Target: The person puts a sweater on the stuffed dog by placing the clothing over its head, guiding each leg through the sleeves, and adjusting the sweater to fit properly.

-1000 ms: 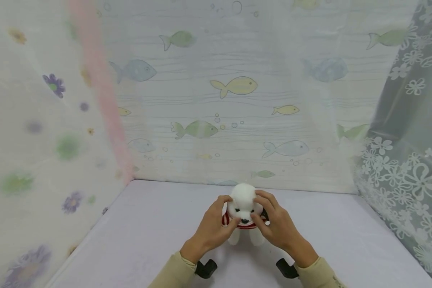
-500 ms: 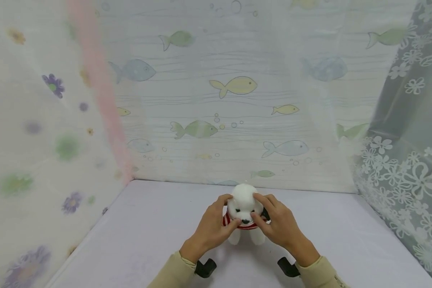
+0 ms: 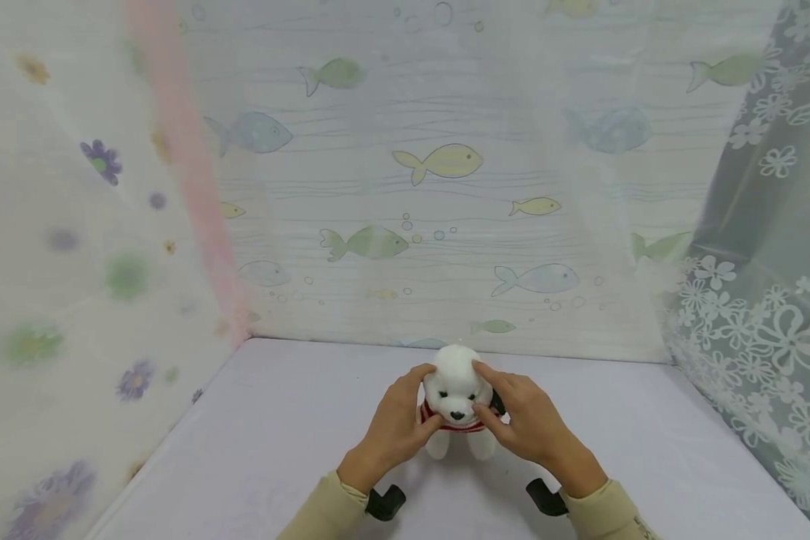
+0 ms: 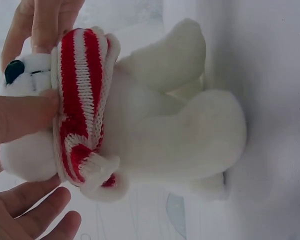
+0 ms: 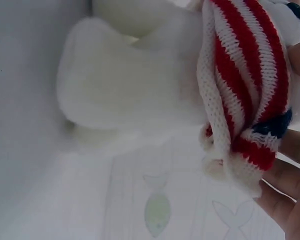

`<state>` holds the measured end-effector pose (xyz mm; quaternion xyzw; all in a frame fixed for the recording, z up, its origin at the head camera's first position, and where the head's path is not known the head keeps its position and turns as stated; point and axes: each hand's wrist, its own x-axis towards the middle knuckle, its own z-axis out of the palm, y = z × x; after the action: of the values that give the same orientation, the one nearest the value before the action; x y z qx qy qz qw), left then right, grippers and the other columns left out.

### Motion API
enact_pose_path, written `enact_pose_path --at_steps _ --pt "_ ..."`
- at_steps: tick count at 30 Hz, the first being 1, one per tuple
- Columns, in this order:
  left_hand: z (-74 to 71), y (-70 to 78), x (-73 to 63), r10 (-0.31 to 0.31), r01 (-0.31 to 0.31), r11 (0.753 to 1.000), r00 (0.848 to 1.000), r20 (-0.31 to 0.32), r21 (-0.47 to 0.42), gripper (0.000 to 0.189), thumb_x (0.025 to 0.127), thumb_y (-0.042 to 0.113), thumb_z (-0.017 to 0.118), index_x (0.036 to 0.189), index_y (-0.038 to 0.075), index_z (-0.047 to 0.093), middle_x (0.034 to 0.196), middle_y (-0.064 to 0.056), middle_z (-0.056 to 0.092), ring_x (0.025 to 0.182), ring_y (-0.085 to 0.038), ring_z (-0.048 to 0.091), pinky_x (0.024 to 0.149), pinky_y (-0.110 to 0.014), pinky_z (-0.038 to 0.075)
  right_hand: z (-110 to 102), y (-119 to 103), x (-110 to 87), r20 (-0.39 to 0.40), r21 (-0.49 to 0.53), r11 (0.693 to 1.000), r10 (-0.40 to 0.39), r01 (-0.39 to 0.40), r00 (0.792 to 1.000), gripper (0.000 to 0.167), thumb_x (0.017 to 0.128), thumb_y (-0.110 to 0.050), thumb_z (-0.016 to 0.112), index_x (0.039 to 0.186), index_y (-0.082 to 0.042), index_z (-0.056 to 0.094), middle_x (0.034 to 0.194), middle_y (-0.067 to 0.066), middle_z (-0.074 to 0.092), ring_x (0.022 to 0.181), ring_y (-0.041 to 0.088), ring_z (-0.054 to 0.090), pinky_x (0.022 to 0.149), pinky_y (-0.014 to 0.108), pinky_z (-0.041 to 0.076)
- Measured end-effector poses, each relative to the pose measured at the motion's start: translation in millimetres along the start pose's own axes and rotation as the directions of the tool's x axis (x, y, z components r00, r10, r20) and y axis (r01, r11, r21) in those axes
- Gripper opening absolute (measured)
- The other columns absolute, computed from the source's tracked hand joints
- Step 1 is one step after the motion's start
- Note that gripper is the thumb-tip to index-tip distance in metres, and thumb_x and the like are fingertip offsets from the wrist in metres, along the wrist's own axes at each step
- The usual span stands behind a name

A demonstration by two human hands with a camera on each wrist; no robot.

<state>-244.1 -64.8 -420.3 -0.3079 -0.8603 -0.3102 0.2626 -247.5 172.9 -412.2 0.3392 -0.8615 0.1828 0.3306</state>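
Note:
A white plush dog [image 3: 455,375] with dark eyes and a black nose stands upright on the table, facing me. Round its neck goes a red-and-white striped knitted scarf [image 4: 82,95]; the right wrist view also shows a dark blue band on it. My left hand [image 3: 397,420] grips the head from the left, thumb near the muzzle and fingers behind the side of the head. From the right, my right hand [image 3: 528,420] holds the other side, its thumb beside the muzzle. Some fingertips are hidden behind the head and scarf.
The white-covered table [image 3: 297,420] runs back to a fish-print curtain [image 3: 445,225]. A floral curtain [image 3: 74,300] hangs at the left and a grey one with white flowers [image 3: 776,322] at the right. Black camera mounts [image 3: 386,502] sit at both wrists.
The plush dog's head has turned slightly to the left. My left thumb has slid a little down, and my right wrist has shifted slightly right. Both hands stay on the head.

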Motion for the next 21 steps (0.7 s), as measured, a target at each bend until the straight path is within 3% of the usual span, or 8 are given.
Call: enact_pose_path --at_steps 4,10,14,17,21 --pt "-0.2 0.1 0.2 0.020 -0.021 1.000 0.999 -0.026 -0.022 0.072 0.076 0.018 0.080 0.135 0.006 0.041 0.125 -0.011 0.055 0.110 -0.023 0.056 0.089 -0.043 0.048 1.7 1.3 -0.6 0.000 0.009 1.000 -0.013 0.013 1.000 0.071 0.081 -0.024 0.072 0.144 -0.016 0.042 0.108 0.007 0.066 0.091 0.021 0.061 0.074 0.042 0.050" --pt "0.2 0.5 0.0 0.036 -0.041 0.997 0.997 -0.071 -0.062 0.071 0.076 0.020 0.081 0.133 0.005 0.043 0.125 -0.010 0.056 0.110 -0.023 0.056 0.088 -0.042 0.048 0.8 1.9 -1.7 0.010 0.083 0.996 -0.028 0.027 1.000 0.079 0.076 -0.019 0.071 0.146 -0.011 0.037 0.123 0.009 0.058 0.103 0.023 0.057 0.080 0.044 0.051" --pt "-1.1 1.7 0.2 0.019 -0.031 0.992 0.995 -0.098 -0.118 0.067 0.078 0.022 0.080 0.132 0.006 0.044 0.124 -0.009 0.057 0.112 -0.023 0.055 0.089 -0.043 0.048 1.4 1.7 -1.8 -0.013 0.129 0.991 -0.017 0.019 1.000 0.078 0.079 -0.020 0.072 0.147 -0.010 0.036 0.125 0.011 0.056 0.105 0.023 0.056 0.080 0.044 0.051" --pt "-1.4 1.8 1.1 -0.007 -0.005 0.991 0.996 -0.086 -0.130 0.065 0.082 0.026 0.077 0.134 0.008 0.042 0.123 -0.008 0.058 0.111 -0.022 0.056 0.088 -0.044 0.048 4.1 0.1 -1.3 -0.011 0.163 0.986 0.027 -0.024 1.000 0.079 0.081 -0.019 0.073 0.148 -0.012 0.033 0.127 0.013 0.056 0.103 0.022 0.057 0.078 0.043 0.051" --pt "-1.1 1.3 1.9 -0.031 0.023 0.990 0.998 -0.053 -0.137 0.067 0.085 0.027 0.073 0.139 0.011 0.037 0.123 -0.008 0.059 0.109 -0.021 0.059 0.087 -0.045 0.049 8.0 -4.2 -0.8 0.052 0.187 0.974 0.122 -0.130 0.991 0.086 0.082 -0.019 0.074 0.152 -0.020 0.024 0.126 0.015 0.057 0.098 0.019 0.059 0.075 0.039 0.052"
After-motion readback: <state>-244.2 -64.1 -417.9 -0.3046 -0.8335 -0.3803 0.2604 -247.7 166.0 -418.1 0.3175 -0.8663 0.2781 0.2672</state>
